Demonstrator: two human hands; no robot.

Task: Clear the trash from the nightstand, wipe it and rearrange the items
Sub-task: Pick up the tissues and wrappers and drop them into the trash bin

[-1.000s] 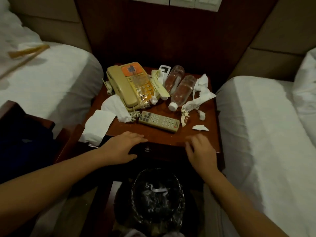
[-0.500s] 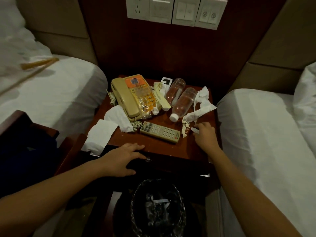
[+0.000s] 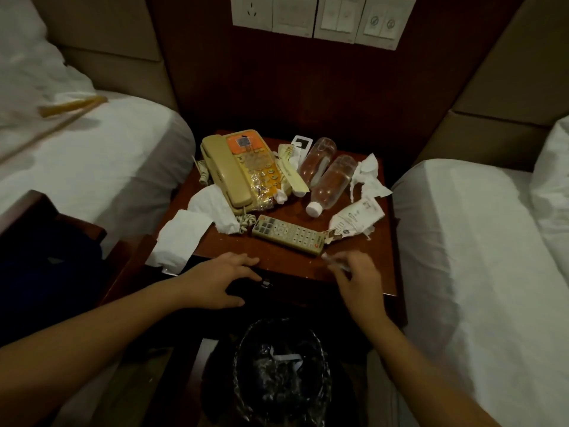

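The dark wooden nightstand (image 3: 277, 260) carries a beige and orange telephone (image 3: 237, 171), a remote control (image 3: 289, 234), two empty plastic bottles (image 3: 329, 183) lying on their sides, crumpled white paper (image 3: 366, 177), a printed wrapper (image 3: 357, 218), and white tissues (image 3: 212, 208) with a folded cloth (image 3: 181, 238) at the left edge. My left hand (image 3: 215, 282) rests with straight fingers on the front edge. My right hand (image 3: 357, 278) hovers over the front right corner and pinches a small white paper scrap (image 3: 335, 263).
A trash bin (image 3: 280, 371) lined with a black bag stands on the floor in front of the nightstand, with some paper inside. White beds flank it, left (image 3: 92, 167) and right (image 3: 477, 257). A dark chair (image 3: 46, 257) sits at left. Wall switches (image 3: 323, 16) hang above.
My right hand picked the small paper scrap off the right side of the nightstand and drew back toward the front edge. My left hand stayed on the front edge.
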